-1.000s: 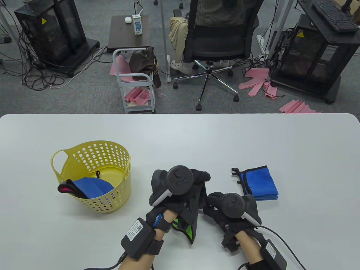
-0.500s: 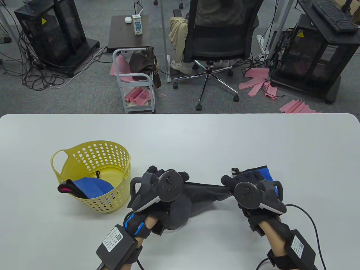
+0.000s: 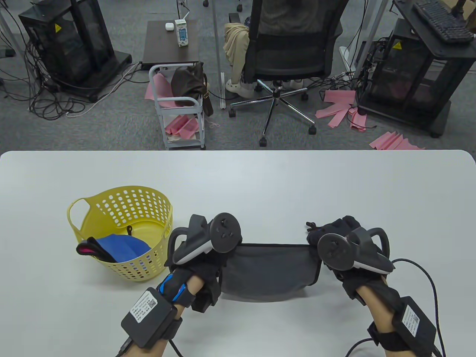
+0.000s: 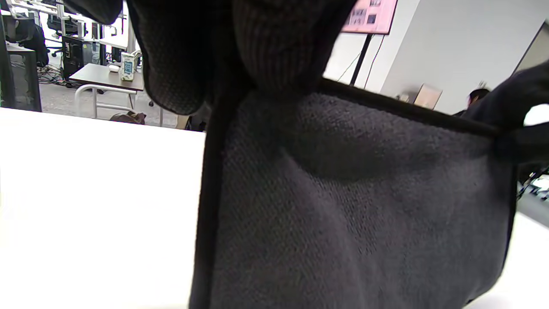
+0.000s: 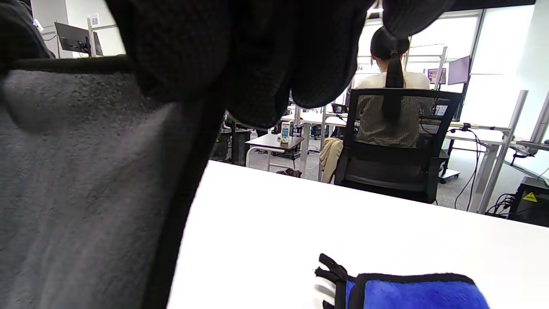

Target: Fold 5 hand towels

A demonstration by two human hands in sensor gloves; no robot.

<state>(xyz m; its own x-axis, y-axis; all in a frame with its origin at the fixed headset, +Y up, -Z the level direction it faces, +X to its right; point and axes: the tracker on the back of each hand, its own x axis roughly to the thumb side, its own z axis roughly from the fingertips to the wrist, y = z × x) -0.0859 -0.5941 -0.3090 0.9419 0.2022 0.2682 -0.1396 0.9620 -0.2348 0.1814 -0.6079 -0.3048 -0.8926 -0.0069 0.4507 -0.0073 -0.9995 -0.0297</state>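
A dark grey hand towel (image 3: 269, 269) hangs stretched flat between my two hands above the table's near middle. My left hand (image 3: 219, 247) pinches its upper left corner and my right hand (image 3: 319, 241) pinches its upper right corner. Its lower edge touches the table. The left wrist view shows the grey towel (image 4: 351, 206) taut below my fingers (image 4: 274, 47). In the right wrist view the towel (image 5: 81, 193) fills the left side under my fingers (image 5: 240, 51). A folded blue towel (image 5: 411, 294) lies on the table beneath my right hand, hidden in the table view.
A yellow perforated basket (image 3: 122, 267) stands at the left with a blue towel (image 3: 121, 248) and a black and pink one (image 3: 87, 248) inside. Beyond the table's far edge are an office chair (image 3: 293, 55) with a seated person and a small cart (image 3: 180, 108).
My hands have moved apart and pulled the bunched grey towel out into a flat, taut sheet. My right hand now covers the folded blue towel in the table view.
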